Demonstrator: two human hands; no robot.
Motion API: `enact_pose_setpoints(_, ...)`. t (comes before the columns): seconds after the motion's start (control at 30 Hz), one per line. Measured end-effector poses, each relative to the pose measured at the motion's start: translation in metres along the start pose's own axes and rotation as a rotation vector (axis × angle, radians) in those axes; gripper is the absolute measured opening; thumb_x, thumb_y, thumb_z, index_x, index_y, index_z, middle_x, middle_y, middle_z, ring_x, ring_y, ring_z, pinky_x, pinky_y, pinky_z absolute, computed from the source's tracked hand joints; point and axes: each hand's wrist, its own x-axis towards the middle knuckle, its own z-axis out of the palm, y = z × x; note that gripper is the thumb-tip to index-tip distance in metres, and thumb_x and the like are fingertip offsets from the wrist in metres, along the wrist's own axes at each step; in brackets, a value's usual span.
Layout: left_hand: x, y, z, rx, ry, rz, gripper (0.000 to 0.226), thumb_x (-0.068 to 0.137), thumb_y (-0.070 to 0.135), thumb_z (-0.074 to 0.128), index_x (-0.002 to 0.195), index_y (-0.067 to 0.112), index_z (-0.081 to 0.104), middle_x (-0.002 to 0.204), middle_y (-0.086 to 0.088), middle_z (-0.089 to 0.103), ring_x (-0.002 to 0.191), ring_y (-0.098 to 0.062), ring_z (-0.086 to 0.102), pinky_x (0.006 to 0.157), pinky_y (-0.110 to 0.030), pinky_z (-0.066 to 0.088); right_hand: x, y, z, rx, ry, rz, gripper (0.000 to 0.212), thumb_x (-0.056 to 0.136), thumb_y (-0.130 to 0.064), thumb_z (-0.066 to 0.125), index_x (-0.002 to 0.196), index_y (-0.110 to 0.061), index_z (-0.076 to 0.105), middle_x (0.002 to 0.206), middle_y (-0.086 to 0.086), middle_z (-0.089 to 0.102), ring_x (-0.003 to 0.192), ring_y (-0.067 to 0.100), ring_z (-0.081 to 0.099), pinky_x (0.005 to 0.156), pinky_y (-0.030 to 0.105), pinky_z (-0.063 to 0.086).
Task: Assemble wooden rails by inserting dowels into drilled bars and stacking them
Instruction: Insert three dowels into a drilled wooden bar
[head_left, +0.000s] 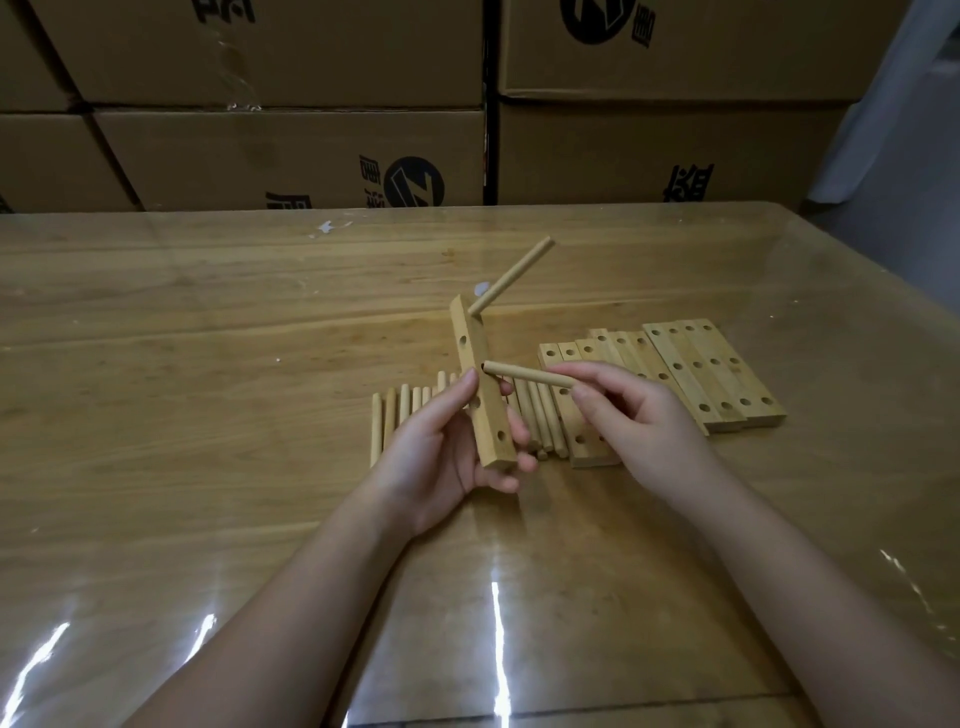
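Head view: the left grip (441, 457) wraps the lower half of a drilled bar (480, 384), thumb on the near-left face and fingers curled round the far side. It holds the bar clear of the bench (208, 338), nearly upright and leaning a little left at the top. A first dowel (511, 275) is seated in the top hole, above the left grip, and juts up and to the right. Open holes show below it on the left face.

The right grip (639, 415) pinches a second dowel (530, 375) by its right end between thumb and fingertips. It lies almost level, with its free tip at the bar's right edge, just above the left grip's fingers. Whether the tip has entered a hole cannot be told; it looks to be only at the surface.

Beneath both grips lie loose dowels (395, 415) in a row on the bench. Beyond the right grip is a spread of spare bars (717, 374). Cardboard boxes (291, 156) stand behind the bench.

The step in hand is probably fitting the second dowel into this bar. The next move likely calls for finding the next open hole with the tip, squaring the dowel to the bar, then pushing it home while the left grip braces against the push.
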Motion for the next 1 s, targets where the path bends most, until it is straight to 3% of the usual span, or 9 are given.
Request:
enact_pose_setpoints(0.07,0.0003,-0.001,-0.0007,0.018,-0.005,-0.002,0.042,0.084,0.043,0.053,0.108,0.008,0.05,0.079,-0.014,0.069,0.071,-0.029,0.07,0.049,-0.031,0.056,0.0004,0.0004,-0.0007,-0.007,0.018,-0.024,0.028,0.094,-0.011,0.05,0.111,-0.029,0.065,0.063,-0.022,0.055,0.056,-0.002,0.046,0.053,0.008,0.037)
enact_pose_setpoints(0.23,0.0005,-0.0036,-0.0007,0.095,-0.008,0.035,0.04,0.084,0.04,0.058,0.11,0.01,0.052,0.087,-0.015,0.07,0.076,-0.029,0.071,0.053,-0.033,0.057,0.002,0.0005,-0.004,-0.056,0.06,-0.073,0.02,0.092,-0.021,0.054,0.104,-0.031,0.066,0.083,0.0,0.059,0.074,0.011,0.053,0.066,0.021,0.044)
enact_pose_setpoints(0.4,0.0004,-0.0058,-0.0004,0.169,0.015,0.064,0.039,0.082,0.041,0.063,0.109,0.014,0.054,0.086,-0.013,0.07,0.073,-0.025,0.071,0.051,-0.03,0.056,0.0033,0.0019,-0.0066,-0.119,0.107,-0.144,0.019,0.091,-0.019,0.056,0.104,-0.03,0.066,0.076,-0.009,0.047,0.066,0.001,0.046,0.06,0.011,0.038)
enact_pose_setpoints(0.5,0.0005,-0.0063,0.0007,0.199,0.034,0.087,0.031,0.081,0.043,0.065,0.104,0.022,0.062,0.08,-0.009,0.068,0.066,-0.022,0.068,0.047,-0.027,0.053,0.0031,0.0008,-0.0067,-0.191,0.146,-0.191,0.02,0.091,-0.018,0.056,0.104,-0.03,0.065,0.08,-0.002,0.047,0.068,0.002,0.044,0.062,0.01,0.036)
enact_pose_setpoints(0.7,0.0003,-0.0076,0.0014,0.266,0.065,0.098,0.024,0.081,0.046,0.065,0.099,0.03,0.066,0.073,-0.004,0.064,0.062,-0.019,0.064,0.044,-0.025,0.051,0.0015,-0.005,-0.0077,-0.385,0.21,-0.331,0.021,0.09,-0.01,0.057,0.107,-0.011,0.068,0.078,0.008,0.048,0.073,0.02,0.047,0.065,0.03,0.042)
enact_pose_setpoints(1.0,0.0001,-0.0093,0.0004,0.342,0.085,0.099,0.03,0.077,0.049,0.068,0.097,0.027,0.061,0.071,-0.003,0.063,0.06,-0.02,0.063,0.044,-0.025,0.05,0.0026,-0.0058,-0.0075,-0.526,0.259,-0.414,0.02,0.088,-0.01,0.057,0.102,-0.006,0.071,0.075,0.005,0.046,0.072,0.021,0.047,0.062,0.031,0.04)
